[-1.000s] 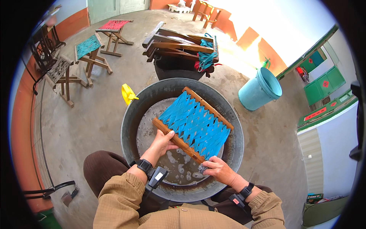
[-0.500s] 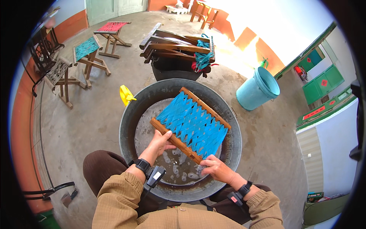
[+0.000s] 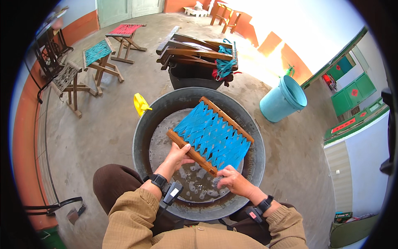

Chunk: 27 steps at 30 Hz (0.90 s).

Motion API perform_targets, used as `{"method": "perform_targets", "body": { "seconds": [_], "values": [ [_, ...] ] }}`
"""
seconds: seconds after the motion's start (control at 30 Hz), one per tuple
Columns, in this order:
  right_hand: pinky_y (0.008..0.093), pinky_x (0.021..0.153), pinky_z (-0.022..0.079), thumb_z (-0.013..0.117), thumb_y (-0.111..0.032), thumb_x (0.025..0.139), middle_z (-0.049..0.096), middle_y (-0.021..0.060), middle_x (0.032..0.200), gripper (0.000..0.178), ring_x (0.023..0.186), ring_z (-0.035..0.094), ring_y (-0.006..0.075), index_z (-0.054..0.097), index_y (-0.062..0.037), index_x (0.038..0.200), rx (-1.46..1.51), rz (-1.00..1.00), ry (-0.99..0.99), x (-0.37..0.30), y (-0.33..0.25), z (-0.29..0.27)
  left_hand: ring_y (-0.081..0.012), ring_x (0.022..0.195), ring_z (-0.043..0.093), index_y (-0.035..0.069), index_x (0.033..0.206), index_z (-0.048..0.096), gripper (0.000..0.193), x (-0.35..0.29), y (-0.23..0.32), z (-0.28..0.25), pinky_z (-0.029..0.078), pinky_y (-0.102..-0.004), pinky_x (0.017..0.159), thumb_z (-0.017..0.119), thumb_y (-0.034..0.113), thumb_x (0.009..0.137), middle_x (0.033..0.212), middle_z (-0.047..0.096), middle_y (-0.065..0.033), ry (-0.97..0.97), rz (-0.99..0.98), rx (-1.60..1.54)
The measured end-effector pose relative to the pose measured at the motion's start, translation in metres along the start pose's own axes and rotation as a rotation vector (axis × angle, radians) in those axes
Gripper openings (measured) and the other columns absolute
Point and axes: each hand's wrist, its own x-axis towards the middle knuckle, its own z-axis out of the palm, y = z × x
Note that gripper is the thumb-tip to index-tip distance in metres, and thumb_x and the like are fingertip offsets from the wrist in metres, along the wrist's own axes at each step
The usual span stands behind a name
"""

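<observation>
A folding stool seat with bright blue woven strapping [image 3: 213, 135] between two brown wooden rails rests slantwise over a round metal tub [image 3: 139, 166]. My left hand [image 3: 179, 156] is closed on the near rail [image 3: 195, 154], thumb on top and fingers beneath. At that rail's lower right end, my right hand [image 3: 235, 181] is closed around a grey scouring pad, which looks like steel wool [image 3: 216, 181]. The pad is partly hidden by my fingers. Shallow murky water with suds [image 3: 202, 194] lies in the tub below both hands.
Beyond the tub, folded wooden stools [image 3: 199, 52] lie stacked on a dark bucket [image 3: 195, 79]. A light blue bucket [image 3: 277, 101] stands at right, a yellow plastic scoop-like object [image 3: 141, 104] at the tub's left. Stools with red [image 3: 125, 29], teal [image 3: 98, 52] and grey [image 3: 66, 77] seats stand far left.
My right hand has shifted slightly left with the scouring pad, near the rail's end. My left hand keeps its hold on the rail. The whole view has moved a little.
</observation>
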Motion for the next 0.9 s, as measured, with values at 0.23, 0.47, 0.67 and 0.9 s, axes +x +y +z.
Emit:
{"method": "perform_targets", "body": {
  "seconds": [0.23, 0.47, 0.67, 0.9],
  "values": [
    [0.0371, 0.09, 0.048, 0.066, 0.008, 0.066, 0.061, 0.0047, 0.111, 0.027, 0.105, 0.054, 0.0296, 0.07, -0.0136, 0.082, -0.168, -0.142, 0.134, 0.11, -0.002, 0.024, -0.0321, 0.099, 0.067, 0.014, 0.134, 0.027, 0.048, 0.007, -0.005, 0.0, 0.056, -0.0457, 0.069, 0.06, 0.022, 0.1, 0.124, 0.055, -0.0159, 0.105, -0.018, 0.08],
    [0.0379, 0.09, 0.049, 0.065, 0.007, 0.068, 0.061, 0.0063, 0.11, 0.026, 0.105, 0.055, 0.0302, 0.071, -0.0144, 0.082, -0.149, -0.04, -0.024, 0.053, -0.007, 0.004, -0.0321, 0.087, 0.067, 0.014, 0.138, 0.025, 0.051, 0.008, 0.011, -0.013, 0.061, -0.0528, 0.071, 0.059, 0.024, 0.1, 0.12, 0.054, -0.0191, 0.273, 0.105, 0.039],
    [0.0374, 0.087, 0.048, 0.065, 0.007, 0.068, 0.061, 0.0054, 0.106, 0.026, 0.098, 0.054, 0.0293, 0.071, -0.0147, 0.08, -0.203, -0.129, 0.123, 0.103, -0.004, 0.017, -0.0297, 0.088, 0.067, 0.024, 0.141, 0.028, 0.058, 0.011, 0.014, -0.016, 0.061, -0.0486, 0.064, 0.064, 0.018, 0.096, 0.122, 0.053, -0.016, 0.267, 0.162, 0.104],
    [0.0379, 0.085, 0.048, 0.066, 0.006, 0.07, 0.06, 0.0047, 0.104, 0.022, 0.095, 0.054, 0.0291, 0.071, -0.014, 0.079, -0.154, -0.116, 0.135, 0.135, 0.002, 0.023, -0.0248, 0.083, 0.067, 0.023, 0.138, 0.037, 0.052, 0.012, 0.019, -0.016, 0.058, -0.0439, 0.058, 0.064, 0.013, 0.094, 0.114, 0.06, -0.0147, 0.347, 0.123, 0.206]
  ]
}}
